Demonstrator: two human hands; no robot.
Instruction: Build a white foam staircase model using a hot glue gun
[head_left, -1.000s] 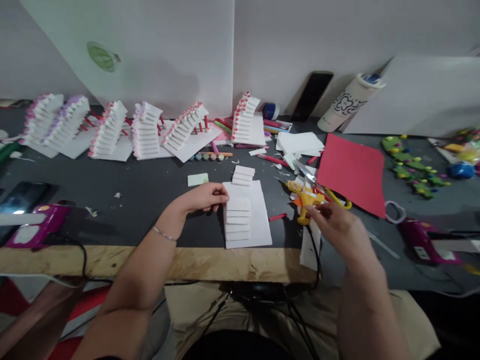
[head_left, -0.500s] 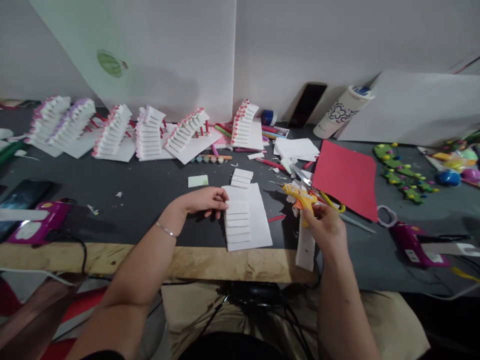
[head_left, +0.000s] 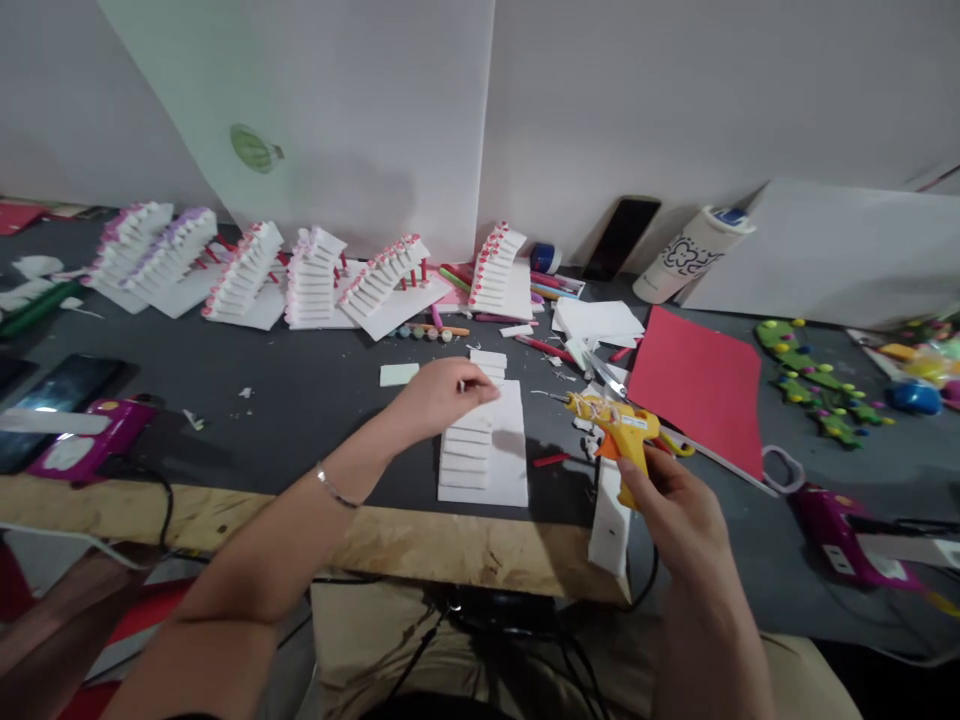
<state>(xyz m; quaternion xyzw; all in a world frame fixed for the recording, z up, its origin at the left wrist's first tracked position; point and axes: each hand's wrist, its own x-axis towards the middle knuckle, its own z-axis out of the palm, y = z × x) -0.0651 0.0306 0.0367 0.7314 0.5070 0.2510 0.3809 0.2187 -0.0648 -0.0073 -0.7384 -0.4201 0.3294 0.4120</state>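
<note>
- Your left hand [head_left: 442, 395] sits over the top step of the white foam staircase [head_left: 480, 450], fingers drawn together; you cannot tell whether they pinch anything.
- Your right hand [head_left: 679, 510], right of the staircase, is clamped on the yellow glue gun [head_left: 619, 428], its nozzle pointing towards the staircase.
- A red sheet [head_left: 694, 385] lies farther right.
- Loose foam strips [head_left: 487, 358] sit stacked just behind the staircase.
</note>
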